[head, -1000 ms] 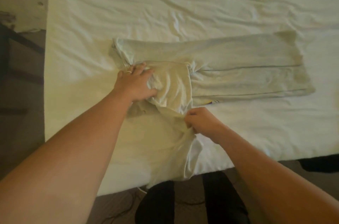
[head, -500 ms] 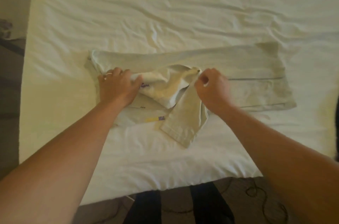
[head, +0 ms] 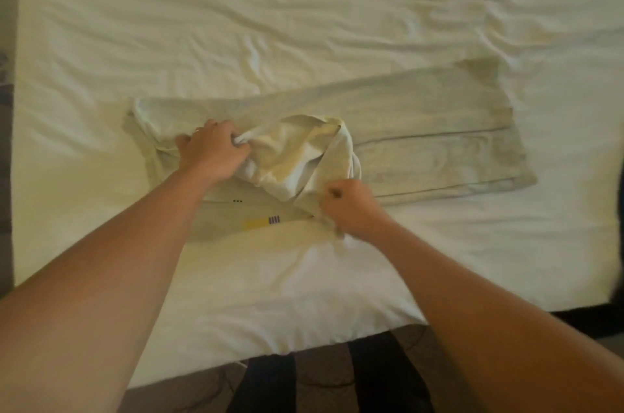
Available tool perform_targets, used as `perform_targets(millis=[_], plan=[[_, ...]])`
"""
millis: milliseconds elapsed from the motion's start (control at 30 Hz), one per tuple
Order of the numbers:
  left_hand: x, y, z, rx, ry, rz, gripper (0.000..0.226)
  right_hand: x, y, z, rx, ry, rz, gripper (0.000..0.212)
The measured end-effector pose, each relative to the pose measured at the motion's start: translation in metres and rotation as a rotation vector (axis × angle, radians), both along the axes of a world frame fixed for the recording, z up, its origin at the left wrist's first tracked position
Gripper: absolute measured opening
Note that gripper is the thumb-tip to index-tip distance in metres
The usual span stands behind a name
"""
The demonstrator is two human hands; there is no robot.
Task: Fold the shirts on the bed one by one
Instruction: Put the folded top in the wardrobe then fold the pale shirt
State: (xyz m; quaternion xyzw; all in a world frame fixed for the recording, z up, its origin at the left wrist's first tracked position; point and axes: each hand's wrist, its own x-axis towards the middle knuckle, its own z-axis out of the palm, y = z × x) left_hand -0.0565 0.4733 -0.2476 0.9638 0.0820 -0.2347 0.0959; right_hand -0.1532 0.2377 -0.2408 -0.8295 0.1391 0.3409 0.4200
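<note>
A person stands at the near edge of a bed point(head: 101, 41) covered in a rumpled pale sheet, both bare arms reaching forward. At the left, a pale shirt point(head: 422, 115) begins with its bunched end near the middle of the mattress and stretches away to the right as a long, flat, already narrowed band. The left hand point(head: 214, 152) sits on that bunched end, fingers curled tight into a wad of fabric. Between the hands a loose flap rises in a soft hump, with a small yellow print point(head: 260, 222) showing just below it. The right hand point(head: 347, 208), nearer the bed's edge, is closed around the lower corner of that flap, apparently a sleeve, though how much cloth it holds is hidden. The likely step is laying this flap flat across the body. The risk is that the left fist's bunching traps creases under the fold, or that pulling the flap drags the neat band askew.
</note>
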Motion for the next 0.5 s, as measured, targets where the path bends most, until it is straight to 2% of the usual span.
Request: perform_targets(millis=[133, 233, 367, 500], plan=[[0.011, -0.008, 0.015, -0.036, 0.017, 0.099, 0.013, 0.054, -0.066, 0.023, 0.067, -0.019, -0.409, 0.023], [0.015, -0.014, 0.018, -0.061, 0.004, 0.161, 0.019, 0.091, -0.116, 0.032, 0.075, -0.100, -0.632, 0.005], [0.023, -0.016, 0.013, -0.037, -0.050, 0.172, 0.025, 0.116, -0.174, 0.018, -0.094, -0.184, -0.701, 0.018], [0.034, -0.008, 0.003, 0.015, -0.157, 0.137, 0.023, 0.130, -0.209, 0.001, -0.212, -0.242, -0.746, 0.012]])
